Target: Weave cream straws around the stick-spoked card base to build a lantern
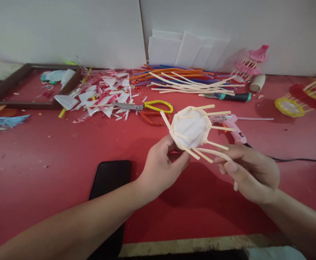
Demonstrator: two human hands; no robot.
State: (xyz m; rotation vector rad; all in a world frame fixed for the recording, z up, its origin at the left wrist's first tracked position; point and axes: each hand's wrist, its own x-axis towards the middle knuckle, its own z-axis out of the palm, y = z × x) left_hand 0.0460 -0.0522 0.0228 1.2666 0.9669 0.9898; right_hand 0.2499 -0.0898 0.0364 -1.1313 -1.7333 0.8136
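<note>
My left hand (165, 164) grips the lower left edge of a small round basket frame (192, 127). It has a white base and several short cream sticks standing out around its rim. Between the thumb and fingers of my right hand (248, 169) is a cream pipe cleaner (214, 152), bent in a curve. Its far end reaches the lower rim of the frame, among the sticks; whether it is fixed there I cannot tell. Behind the frame lies a pink glue gun (237, 131). Scissors (147, 107) with yellow and red handles rest left of the frame.
A black phone (112, 177) lies left of my arms. Farther back are a bundle of cream pipe cleaners (190, 85), a utility knife (235, 96), scraps (104, 95) and a dark wooden frame (20, 104). Finished-looking pink (251, 61) and yellow-red (290, 107) stick models stand right.
</note>
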